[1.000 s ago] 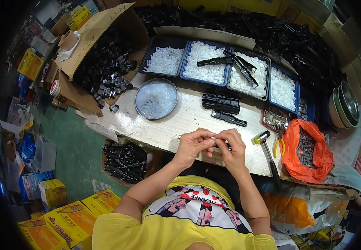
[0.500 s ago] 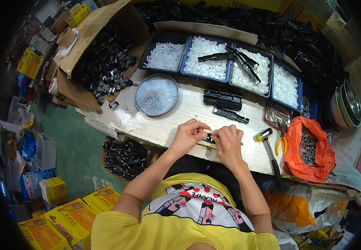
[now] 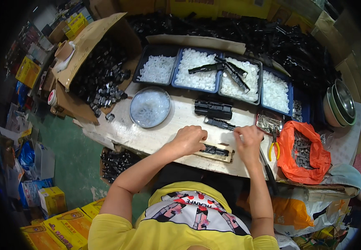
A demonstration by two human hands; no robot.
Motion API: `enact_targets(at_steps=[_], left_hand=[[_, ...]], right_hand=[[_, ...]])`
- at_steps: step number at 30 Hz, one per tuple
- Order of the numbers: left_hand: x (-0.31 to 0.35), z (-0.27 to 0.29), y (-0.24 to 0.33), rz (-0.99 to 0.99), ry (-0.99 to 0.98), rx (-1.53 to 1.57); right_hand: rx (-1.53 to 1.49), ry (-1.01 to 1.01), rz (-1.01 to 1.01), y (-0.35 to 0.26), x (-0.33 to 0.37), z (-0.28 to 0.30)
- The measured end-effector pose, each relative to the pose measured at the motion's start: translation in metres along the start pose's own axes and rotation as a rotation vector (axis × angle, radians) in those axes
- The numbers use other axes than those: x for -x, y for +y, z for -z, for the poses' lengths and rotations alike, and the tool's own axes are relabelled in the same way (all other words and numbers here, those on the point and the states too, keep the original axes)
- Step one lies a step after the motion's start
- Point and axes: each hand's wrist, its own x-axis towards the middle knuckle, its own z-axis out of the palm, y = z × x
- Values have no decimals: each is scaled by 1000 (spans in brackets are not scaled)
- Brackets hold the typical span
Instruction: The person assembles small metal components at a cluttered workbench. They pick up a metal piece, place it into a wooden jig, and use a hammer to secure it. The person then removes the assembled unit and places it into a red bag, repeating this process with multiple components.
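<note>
A cream-coloured holder (image 3: 213, 156) lies at the table's near edge with a black slotted part (image 3: 215, 150) in it. My left hand (image 3: 187, 141) rests by the holder's left end, its fingers curled; whatever is in them is hidden. Off the holder's right end is my right hand (image 3: 249, 139), fingers bent downward and slightly smeared, so its grip is unclear. Its fingertips come close to a narrow black part (image 3: 219, 123) on the table. Farther back sits a wider black part (image 3: 213, 109). A hammer (image 3: 267, 168) shows only its dark handle, the head being covered by my right hand.
Trays of small white pieces (image 3: 197, 68) line the back, with black parts lying across two. A round dish (image 3: 150, 107) stands left of centre. To the right are yellow-handled pliers (image 3: 274, 150), an orange bag (image 3: 284, 146) and stacked bowls (image 3: 342, 104). Black pieces fill a carton (image 3: 77, 50).
My hands have parted: the right moved right and off the holder, over the hammer's head, while the left shifted slightly. The black part in the holder now shows. The whole view has shifted a little.
</note>
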Motion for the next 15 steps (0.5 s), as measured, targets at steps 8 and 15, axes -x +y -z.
enact_targets(at_steps=[8, 15], left_hand=[[-139, 29, 22, -110, 519, -207], [-179, 23, 22, -149, 482, -399]], right_hand=[[529, -123, -340, 88, -24, 32], [573, -333, -383, 98, -28, 24]])
